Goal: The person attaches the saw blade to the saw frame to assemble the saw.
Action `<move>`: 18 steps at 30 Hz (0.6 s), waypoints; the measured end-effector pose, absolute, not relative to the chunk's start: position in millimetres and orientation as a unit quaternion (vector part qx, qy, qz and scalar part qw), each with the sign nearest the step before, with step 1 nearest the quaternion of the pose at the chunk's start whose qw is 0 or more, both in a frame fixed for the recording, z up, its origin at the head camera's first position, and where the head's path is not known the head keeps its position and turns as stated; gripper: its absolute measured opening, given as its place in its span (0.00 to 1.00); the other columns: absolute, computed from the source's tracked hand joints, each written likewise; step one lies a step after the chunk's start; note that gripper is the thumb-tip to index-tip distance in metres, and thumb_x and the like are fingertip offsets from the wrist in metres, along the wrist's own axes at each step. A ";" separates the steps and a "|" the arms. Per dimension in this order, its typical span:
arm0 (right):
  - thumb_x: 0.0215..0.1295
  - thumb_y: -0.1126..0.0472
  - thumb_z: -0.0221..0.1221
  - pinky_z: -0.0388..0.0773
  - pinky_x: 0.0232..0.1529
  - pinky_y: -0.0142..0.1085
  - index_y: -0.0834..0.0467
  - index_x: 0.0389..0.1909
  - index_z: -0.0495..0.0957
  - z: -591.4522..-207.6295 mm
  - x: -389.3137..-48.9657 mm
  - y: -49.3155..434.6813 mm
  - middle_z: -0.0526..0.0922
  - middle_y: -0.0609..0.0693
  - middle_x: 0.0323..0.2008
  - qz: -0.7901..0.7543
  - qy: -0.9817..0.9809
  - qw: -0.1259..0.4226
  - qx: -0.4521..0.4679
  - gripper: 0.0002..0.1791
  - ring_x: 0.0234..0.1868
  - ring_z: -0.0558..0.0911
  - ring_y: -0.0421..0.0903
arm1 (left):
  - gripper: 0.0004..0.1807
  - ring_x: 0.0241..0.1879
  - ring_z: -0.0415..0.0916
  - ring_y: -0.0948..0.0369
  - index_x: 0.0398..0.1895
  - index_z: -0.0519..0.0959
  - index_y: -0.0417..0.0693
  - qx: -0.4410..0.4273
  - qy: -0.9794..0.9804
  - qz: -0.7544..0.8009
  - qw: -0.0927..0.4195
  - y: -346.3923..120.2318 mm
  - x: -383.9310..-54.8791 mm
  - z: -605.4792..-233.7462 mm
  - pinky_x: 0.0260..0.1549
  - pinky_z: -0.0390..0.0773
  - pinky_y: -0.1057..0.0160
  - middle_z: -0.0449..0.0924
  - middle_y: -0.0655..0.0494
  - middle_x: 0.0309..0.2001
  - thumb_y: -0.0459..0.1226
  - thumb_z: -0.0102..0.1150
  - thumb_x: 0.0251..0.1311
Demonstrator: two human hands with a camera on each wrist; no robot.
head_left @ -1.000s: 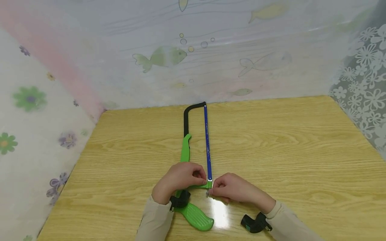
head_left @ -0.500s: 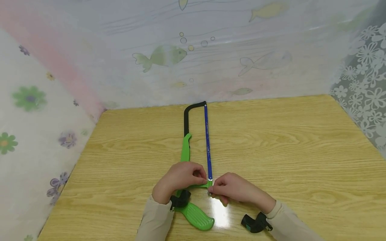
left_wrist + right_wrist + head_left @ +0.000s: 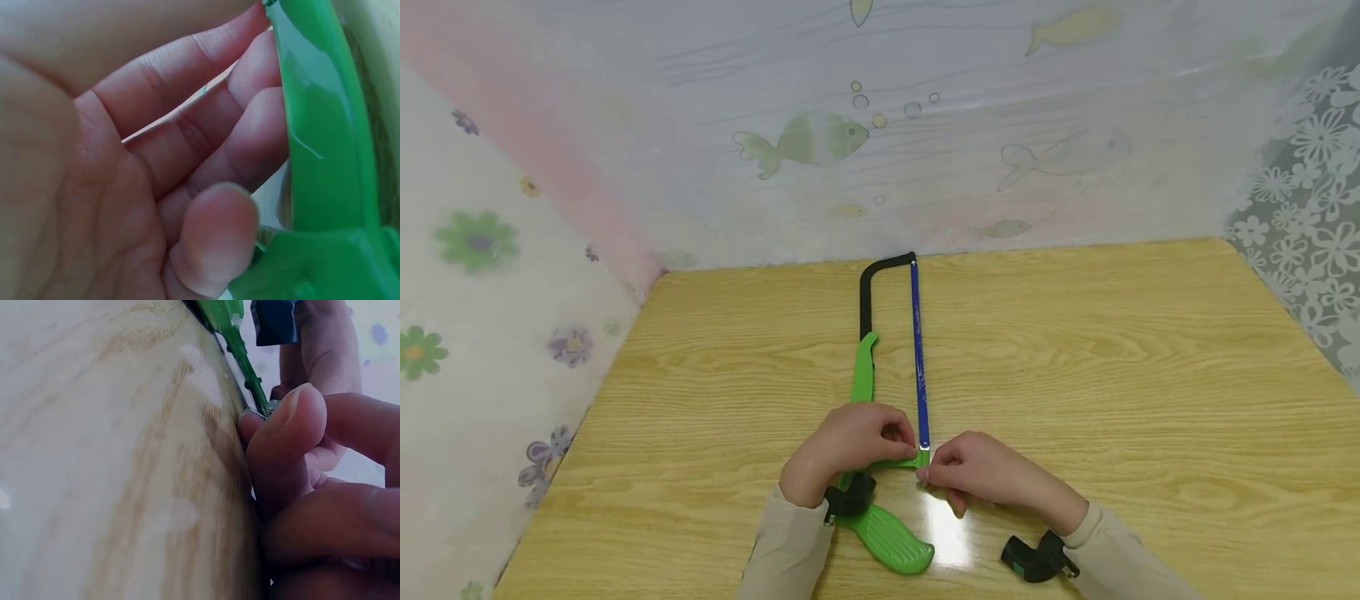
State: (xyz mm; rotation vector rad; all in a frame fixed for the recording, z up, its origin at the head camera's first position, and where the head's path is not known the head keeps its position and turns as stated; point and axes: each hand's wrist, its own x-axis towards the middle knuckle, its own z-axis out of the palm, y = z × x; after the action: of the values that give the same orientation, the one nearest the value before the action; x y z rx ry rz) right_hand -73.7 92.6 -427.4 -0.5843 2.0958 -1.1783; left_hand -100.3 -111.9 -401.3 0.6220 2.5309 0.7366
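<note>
Hacksaw (image 3: 862, 375) on the table (image 3: 1075, 358), left hand (image 3: 853, 437) and right hand (image 3: 992, 469) at its near end

A pale wall (image 3: 925, 200) painted with fish and bubbles rises behind the wood-grained table. The hacksaw lies flat on the tabletop, pointing away from the person. Its blue blade (image 3: 919, 358) runs along the right side, the black bow (image 3: 866, 304) reaches close to the wall, and the ribbed green handle (image 3: 891, 540) lies nearest the person. Two light sleeves (image 3: 790, 542) come in from the near edge, with a black device (image 3: 1035, 558) at each wrist.

The left hand reaches over the green part of the saw, its fingers bent, thumb and forefinger in a narrow pinch on the green crossbar (image 3: 923, 459), right beside the near end of the blade. In the left wrist view, other fingertips touch the side of the green frame.

The right hand comes in from the right side of the blade, fingers curled, thumb and forefinger pinching a small metal fitting (image 3: 270, 407). That fitting sits at the crossbar's near end, in line with the blade, mostly hidden by the fingertips. The end of the crossbar lies between the two pinches.
</note>
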 end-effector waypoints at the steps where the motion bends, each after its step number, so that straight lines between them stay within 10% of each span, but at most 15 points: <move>1: 0.59 0.39 0.50 0.55 0.07 0.32 0.53 0.17 0.75 -427.9 -73.7 92.9 0.73 0.45 0.08 -0.449 0.801 0.328 -0.224 0.23 0.06 0.58 0.37 | 0.04 0.22 0.68 0.69 0.23 0.78 0.66 0.226 0.912 0.266 0.215 -112.0 -100.1 -400.9 0.25 0.67 0.67 0.73 0.73 0.21 0.48 0.61 0.50; 18: 0.60 0.41 0.51 0.57 0.08 0.33 0.52 0.18 0.76 -427.1 -75.0 94.7 0.72 0.46 0.08 -0.453 0.792 0.334 -0.234 0.21 0.04 0.59 0.37 | 0.04 0.22 0.67 0.70 0.23 0.78 0.65 0.229 0.911 0.267 0.213 -112.9 -101.1 -402.1 0.24 0.66 0.67 0.73 0.72 0.21 0.49 0.61 0.49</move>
State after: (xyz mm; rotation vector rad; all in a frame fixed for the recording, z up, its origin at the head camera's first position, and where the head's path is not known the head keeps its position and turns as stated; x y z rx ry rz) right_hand -75.0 94.7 -427.1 -0.6096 2.0683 -1.1833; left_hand -101.1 -112.9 -402.1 0.6368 2.5308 0.7417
